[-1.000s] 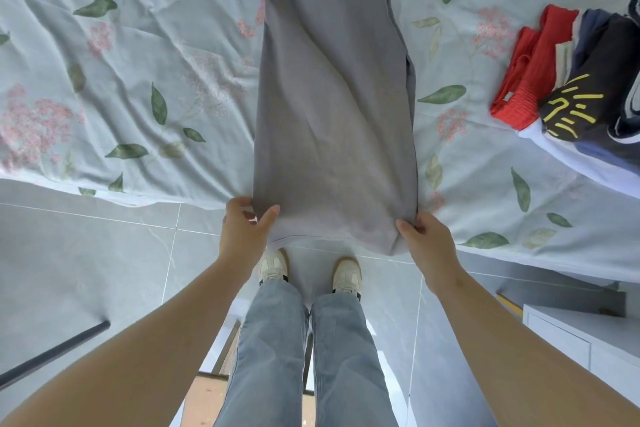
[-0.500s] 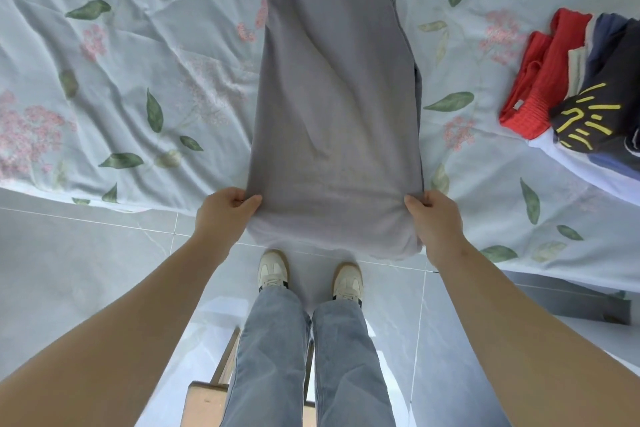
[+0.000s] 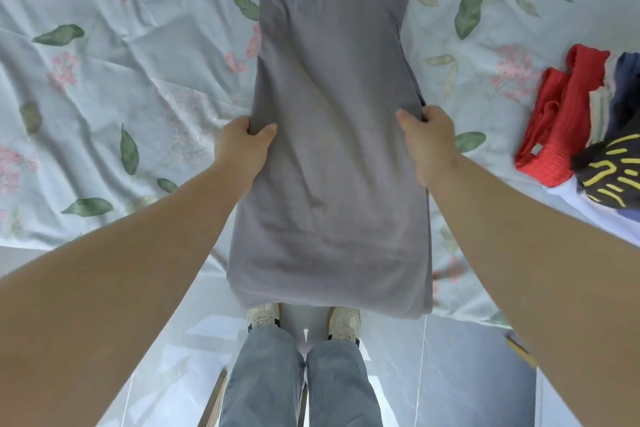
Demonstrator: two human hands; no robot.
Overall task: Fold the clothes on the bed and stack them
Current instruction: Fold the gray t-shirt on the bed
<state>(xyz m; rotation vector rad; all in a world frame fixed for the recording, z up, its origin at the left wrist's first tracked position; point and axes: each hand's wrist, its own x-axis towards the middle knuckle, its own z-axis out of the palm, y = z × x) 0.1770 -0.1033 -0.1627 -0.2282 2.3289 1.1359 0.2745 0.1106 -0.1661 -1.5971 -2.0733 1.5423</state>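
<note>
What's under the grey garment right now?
The floral bedsheet shows on both sides of the grey garment, and shoes peek out past its near hem. Anything lying directly beneath it is covered, so I cannot tell.

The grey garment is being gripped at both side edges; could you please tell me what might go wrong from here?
The grey garment has its near end hanging past the bed edge, so it may slide to the floor if the left hand or right hand lets go. Its middle is wrinkled, so a fold now may come out uneven.
</note>
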